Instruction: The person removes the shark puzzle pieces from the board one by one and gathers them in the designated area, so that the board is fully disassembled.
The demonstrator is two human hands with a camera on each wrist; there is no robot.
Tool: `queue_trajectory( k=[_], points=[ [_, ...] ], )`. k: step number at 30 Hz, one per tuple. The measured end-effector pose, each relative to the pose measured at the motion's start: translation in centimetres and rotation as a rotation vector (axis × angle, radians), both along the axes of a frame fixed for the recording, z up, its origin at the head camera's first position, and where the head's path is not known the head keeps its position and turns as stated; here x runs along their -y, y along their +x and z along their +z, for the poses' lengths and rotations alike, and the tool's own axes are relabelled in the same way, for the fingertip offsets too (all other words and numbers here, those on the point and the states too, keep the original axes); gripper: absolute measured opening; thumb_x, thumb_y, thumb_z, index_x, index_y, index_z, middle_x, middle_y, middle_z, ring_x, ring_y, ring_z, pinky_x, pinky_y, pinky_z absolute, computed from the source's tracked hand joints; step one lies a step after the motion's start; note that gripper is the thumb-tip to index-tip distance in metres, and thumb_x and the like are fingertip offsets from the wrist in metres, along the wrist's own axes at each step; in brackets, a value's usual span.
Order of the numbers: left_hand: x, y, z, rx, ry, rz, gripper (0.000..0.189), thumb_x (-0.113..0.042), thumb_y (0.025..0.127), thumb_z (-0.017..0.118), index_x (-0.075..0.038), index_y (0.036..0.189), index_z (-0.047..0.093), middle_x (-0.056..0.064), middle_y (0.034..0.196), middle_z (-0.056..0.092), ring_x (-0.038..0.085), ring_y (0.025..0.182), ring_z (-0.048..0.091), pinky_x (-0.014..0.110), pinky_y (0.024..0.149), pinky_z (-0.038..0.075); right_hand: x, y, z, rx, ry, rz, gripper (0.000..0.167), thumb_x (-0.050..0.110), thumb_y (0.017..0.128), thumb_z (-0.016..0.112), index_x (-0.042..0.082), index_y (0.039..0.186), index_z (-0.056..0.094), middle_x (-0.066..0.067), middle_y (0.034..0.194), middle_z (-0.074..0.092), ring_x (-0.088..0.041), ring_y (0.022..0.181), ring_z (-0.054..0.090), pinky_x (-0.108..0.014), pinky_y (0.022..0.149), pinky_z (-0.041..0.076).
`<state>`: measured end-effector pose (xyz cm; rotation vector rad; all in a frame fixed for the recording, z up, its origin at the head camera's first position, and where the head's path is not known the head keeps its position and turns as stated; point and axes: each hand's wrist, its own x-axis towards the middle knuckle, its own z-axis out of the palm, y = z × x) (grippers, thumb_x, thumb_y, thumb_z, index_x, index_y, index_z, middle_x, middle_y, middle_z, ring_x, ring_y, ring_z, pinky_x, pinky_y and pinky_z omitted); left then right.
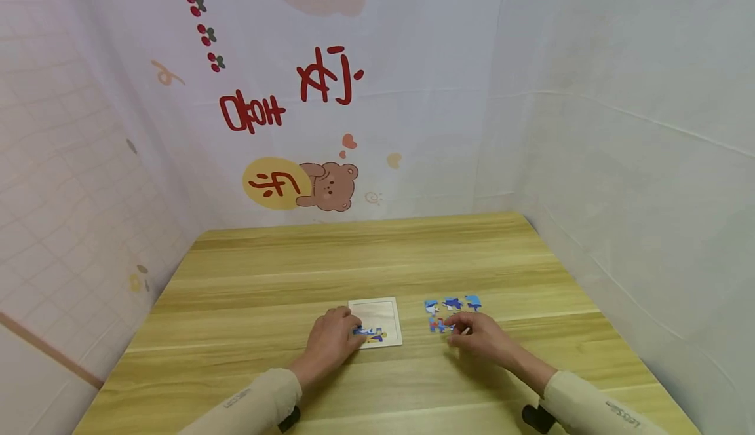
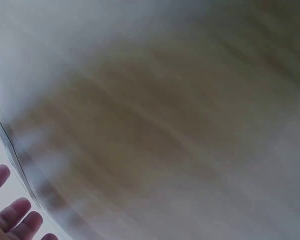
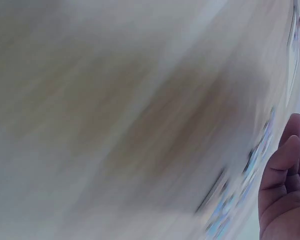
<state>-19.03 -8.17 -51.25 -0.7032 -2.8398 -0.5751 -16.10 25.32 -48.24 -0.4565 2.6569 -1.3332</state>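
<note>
A white, shallow puzzle tray [image 1: 396,321] lies on the table, with several joined puzzle pieces [image 1: 373,338] in its near part. My left hand [image 1: 331,338] rests at the tray's left edge, its fingertips over the rim; in the left wrist view its fingers [image 2: 12,215] are slightly bent and spread. To the right of the tray, loose jigsaw pieces [image 1: 452,303] lie in two rows. My right hand [image 1: 479,337] hovers at the nearer row, thumb and fingers bent and partly covering it. The right wrist view shows no piece between thumb and fingers [image 3: 285,155].
The wood-grain table [image 1: 366,258] carries the tray and pieces. Behind it hangs a white printed cloth [image 1: 425,127], with more pale cloth [image 1: 637,179] at the right side. A strip of bare table lies between tray and loose pieces.
</note>
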Motion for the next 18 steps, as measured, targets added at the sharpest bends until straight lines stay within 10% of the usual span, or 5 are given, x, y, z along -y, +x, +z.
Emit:
queue_trajectory(
  k=[18],
  points=[
    [1.8,0.0,0.2,-0.002,0.033,-0.097,0.020,-0.027,0.088,0.076,-0.013,0.102,0.078,0.006,0.107,0.060,0.025,0.095,0.057,0.045,0.078,0.049,11.7,-2.1,-1.1,0.045,0.029,0.060,0.030,0.012,0.084,0.073,0.001,0.112,0.070,0.003,0.077,0.061,-0.008,0.060,0.055,-0.026,0.056,0.043]
  ],
)
